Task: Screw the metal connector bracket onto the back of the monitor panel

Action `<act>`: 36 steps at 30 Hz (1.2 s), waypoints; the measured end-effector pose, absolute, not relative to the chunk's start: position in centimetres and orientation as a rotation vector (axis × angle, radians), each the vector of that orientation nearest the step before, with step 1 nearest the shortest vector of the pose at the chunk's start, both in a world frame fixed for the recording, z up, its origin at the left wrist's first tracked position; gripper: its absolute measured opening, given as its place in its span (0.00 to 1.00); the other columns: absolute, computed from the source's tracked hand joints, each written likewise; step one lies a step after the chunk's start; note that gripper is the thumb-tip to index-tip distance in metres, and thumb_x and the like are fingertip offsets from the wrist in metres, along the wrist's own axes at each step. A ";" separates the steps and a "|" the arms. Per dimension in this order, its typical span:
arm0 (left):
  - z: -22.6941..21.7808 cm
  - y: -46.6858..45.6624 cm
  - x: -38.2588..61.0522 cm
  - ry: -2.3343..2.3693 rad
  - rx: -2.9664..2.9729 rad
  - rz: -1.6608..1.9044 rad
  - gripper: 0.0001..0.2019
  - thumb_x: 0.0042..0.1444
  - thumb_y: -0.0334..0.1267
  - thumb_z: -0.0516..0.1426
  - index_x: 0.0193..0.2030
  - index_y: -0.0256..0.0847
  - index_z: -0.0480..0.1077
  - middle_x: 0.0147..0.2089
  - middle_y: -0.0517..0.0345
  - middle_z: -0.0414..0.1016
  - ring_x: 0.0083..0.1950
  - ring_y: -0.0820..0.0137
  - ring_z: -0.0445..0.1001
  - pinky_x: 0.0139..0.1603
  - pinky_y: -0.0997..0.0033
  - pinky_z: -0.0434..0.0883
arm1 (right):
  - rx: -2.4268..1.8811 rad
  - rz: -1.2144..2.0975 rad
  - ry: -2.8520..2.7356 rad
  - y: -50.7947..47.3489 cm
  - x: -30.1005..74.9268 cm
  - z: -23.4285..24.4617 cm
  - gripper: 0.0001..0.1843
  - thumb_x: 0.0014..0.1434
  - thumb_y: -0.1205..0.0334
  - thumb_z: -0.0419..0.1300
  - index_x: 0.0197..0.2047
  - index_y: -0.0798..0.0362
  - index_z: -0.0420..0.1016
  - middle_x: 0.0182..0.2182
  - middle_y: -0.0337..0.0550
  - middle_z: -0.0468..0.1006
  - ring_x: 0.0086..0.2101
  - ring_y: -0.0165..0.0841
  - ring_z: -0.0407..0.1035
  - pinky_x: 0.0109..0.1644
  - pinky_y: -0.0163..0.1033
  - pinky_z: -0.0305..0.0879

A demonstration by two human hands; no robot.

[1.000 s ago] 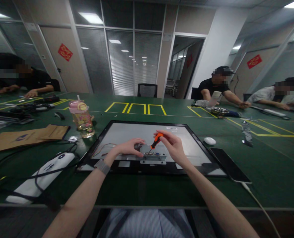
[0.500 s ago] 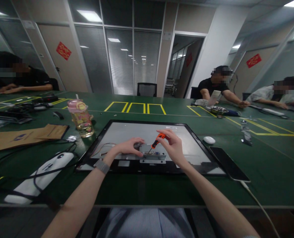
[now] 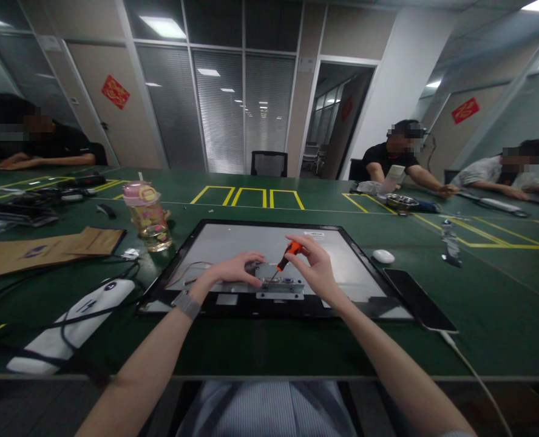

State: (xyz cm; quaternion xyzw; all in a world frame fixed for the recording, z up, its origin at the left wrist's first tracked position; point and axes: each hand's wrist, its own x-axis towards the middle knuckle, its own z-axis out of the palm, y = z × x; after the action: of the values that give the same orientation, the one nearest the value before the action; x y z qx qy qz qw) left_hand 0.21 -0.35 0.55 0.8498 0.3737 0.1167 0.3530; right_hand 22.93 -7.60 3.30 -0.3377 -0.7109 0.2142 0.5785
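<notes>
- Head view: we see a flat black-framed panel [image 3: 224, 238] on the green table [image 3: 260, 349], pale back up, with a metal bracket [image 3: 280, 296] by its near edge.
- Right hand [image 3: 317, 267]: pinching the orange-and-black screwdriver [image 3: 289, 255] by its handle, shaft slanting down-left to the bracket. We can't tell if the tip sits in a screw head.
- Left hand [image 3: 235, 268]: thumb and fingers parted in a curve, thumb beside the bracket's left end; we can't tell whether it grips or steadies anything.
- Done, by our reading: bracket in place on the panel, driver brought to it.
- Left: we judge the screw work unfinished, as the driver is up against the bracket. Dark spots on its front flange: screws or holes, too small to say. Tightening or loosening? We can't call it.
- Thin wires [image 3: 185, 271] lie loose-looking at the panel's left; ends unclear.
- Phone [image 3: 419, 300] just beside the panel's right edge, out of the work.
</notes>
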 end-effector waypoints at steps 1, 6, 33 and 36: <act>0.6 -0.4 0.2 0.965 2.198 0.299 0.33 0.40 0.48 0.67 0.56 0.46 0.66 0.65 0.54 0.58 0.67 0.56 0.53 0.67 0.56 0.49 | -0.790 0.489 -1.672 -7.6 23.0 3.4 0.19 0.57 0.61 0.60 0.52 0.43 0.72 0.42 0.45 0.71 0.41 0.35 0.69 0.49 0.45 0.68; 0.5 -0.3 0.2 0.962 2.210 0.293 0.34 0.40 0.48 0.67 0.56 0.46 0.66 0.65 0.52 0.58 0.67 0.55 0.53 0.67 0.55 0.50 | -0.663 0.707 -1.720 -8.1 23.1 3.8 0.21 0.64 0.61 0.51 0.59 0.42 0.64 0.53 0.46 0.69 0.48 0.37 0.69 0.55 0.49 0.65; 0.2 0.1 0.0 0.974 2.214 0.273 0.34 0.40 0.51 0.66 0.56 0.47 0.66 0.66 0.54 0.56 0.69 0.56 0.49 0.68 0.55 0.48 | -0.692 0.628 -1.721 -7.9 23.0 3.4 0.22 0.64 0.63 0.51 0.60 0.42 0.63 0.51 0.46 0.73 0.47 0.36 0.72 0.53 0.47 0.67; 0.2 0.1 0.0 0.963 2.211 0.281 0.34 0.40 0.51 0.66 0.56 0.47 0.66 0.66 0.54 0.56 0.68 0.56 0.50 0.68 0.56 0.49 | -0.713 0.637 -1.684 -7.7 23.0 3.1 0.22 0.63 0.62 0.52 0.60 0.42 0.63 0.49 0.45 0.74 0.44 0.36 0.72 0.52 0.47 0.68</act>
State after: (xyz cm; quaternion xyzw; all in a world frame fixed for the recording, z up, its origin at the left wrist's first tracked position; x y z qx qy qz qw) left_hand 0.01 0.05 0.17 0.8533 0.3717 0.1083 0.3493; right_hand 22.96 -7.69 3.05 -0.3035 -0.7163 0.2711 0.5669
